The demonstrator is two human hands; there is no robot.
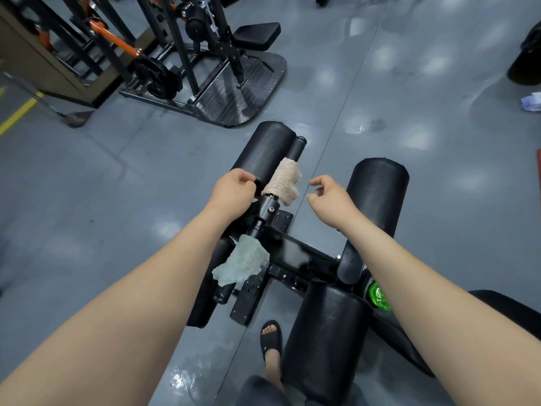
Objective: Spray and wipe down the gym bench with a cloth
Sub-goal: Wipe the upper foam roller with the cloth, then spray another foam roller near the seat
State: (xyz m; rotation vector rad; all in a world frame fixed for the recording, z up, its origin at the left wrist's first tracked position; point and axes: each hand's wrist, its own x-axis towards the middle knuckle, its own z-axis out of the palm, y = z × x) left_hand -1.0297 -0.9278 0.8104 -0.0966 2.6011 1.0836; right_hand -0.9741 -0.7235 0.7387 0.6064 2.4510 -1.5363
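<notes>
The black gym bench's leg section (295, 259) stretches away below me, with foam rollers on the left (263, 153) and right (377, 194). A beige cloth (282, 183) is wrapped over the centre post between them. Lower down, a pale blue-green cloth (243, 263) hangs on the post. My left hand (234, 191) has curled fingers, thumb against forefinger, at the near end of the left roller, just left of the beige cloth. My right hand (328, 194) hovers right of that cloth, fingers loosely curled and holding nothing. A green round object (379, 297) shows under my right forearm.
A black rack machine (205, 68) with an orange bar, a weight plate and a footplate stands at the back left. A white rag (531, 102) lies on the grey floor at the right edge. My sandalled foot (270, 338) stands beside the near roller (325, 341). Wet patches glisten on the floor.
</notes>
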